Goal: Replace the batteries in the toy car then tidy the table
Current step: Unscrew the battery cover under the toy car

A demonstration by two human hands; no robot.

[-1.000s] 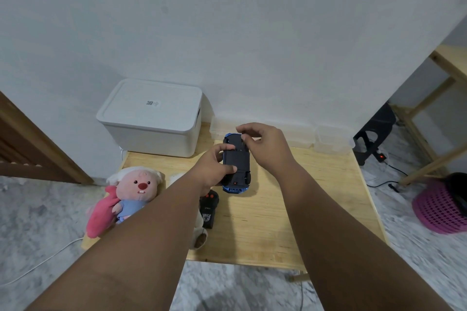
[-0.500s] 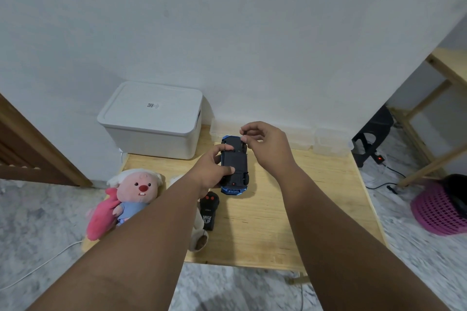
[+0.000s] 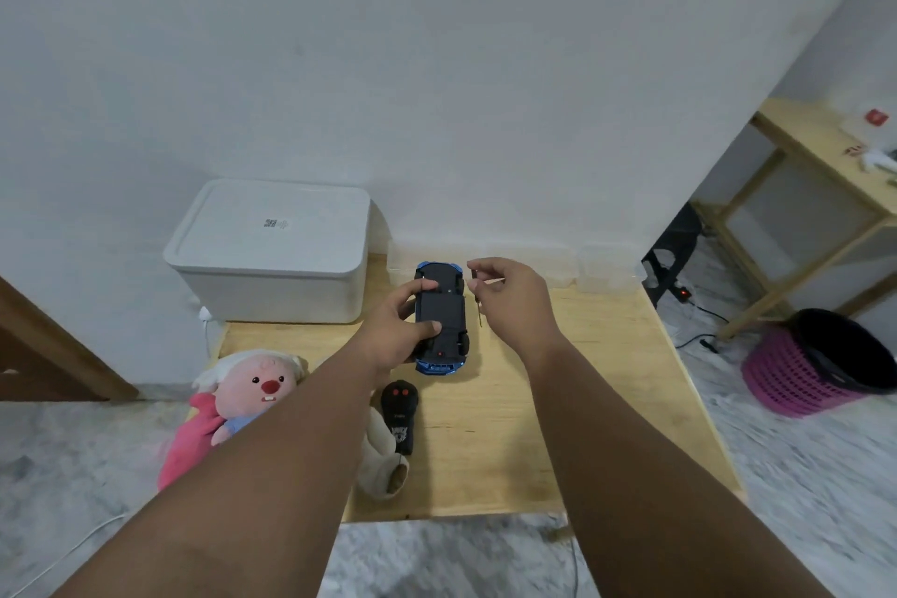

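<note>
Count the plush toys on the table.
2: a pink-faced plush at the table's left edge, and a beige plush right of it, mostly hidden under the left arm. Others could be hidden there too.

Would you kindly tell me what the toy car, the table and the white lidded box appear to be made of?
Toy car: likely plastic, matte black underside facing up, glossy blue shell at both ends. Table: light wood, faint grain, matte. White lidded box: seemingly smooth matte plastic with a moulded lid rim.

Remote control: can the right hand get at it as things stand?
Probably yes: bare table lies between the right hand and the remote control, though the hand's grip is taken up pinching a thin tool.
</note>
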